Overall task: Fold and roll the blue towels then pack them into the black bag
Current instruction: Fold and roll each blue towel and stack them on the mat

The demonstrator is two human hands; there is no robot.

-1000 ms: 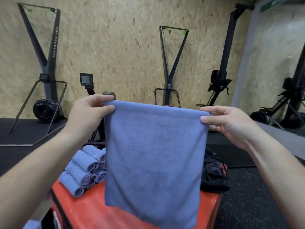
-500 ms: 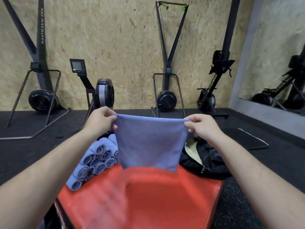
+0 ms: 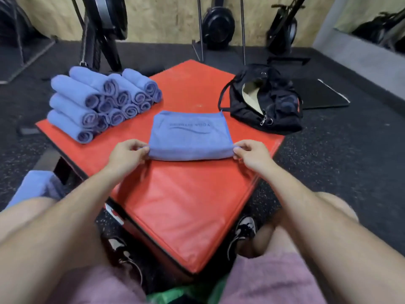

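Observation:
A folded blue towel with a dark logo lies flat on the red padded box. My left hand pinches its near left corner. My right hand pinches its near right corner. A pile of several rolled blue towels is stacked at the box's far left. The black bag sits unzipped at the box's far right corner, its pale lining showing.
More blue cloth lies low at the left beside my knee. Rowing machines and flywheel stands line the chipboard wall behind. Black rubber flooring surrounds the box, with a dark mat at the right.
The towel hung in the air, held up by its top corners. Both hands came down and laid it folded on the red box, still pinching its corners. My view tilted downward.

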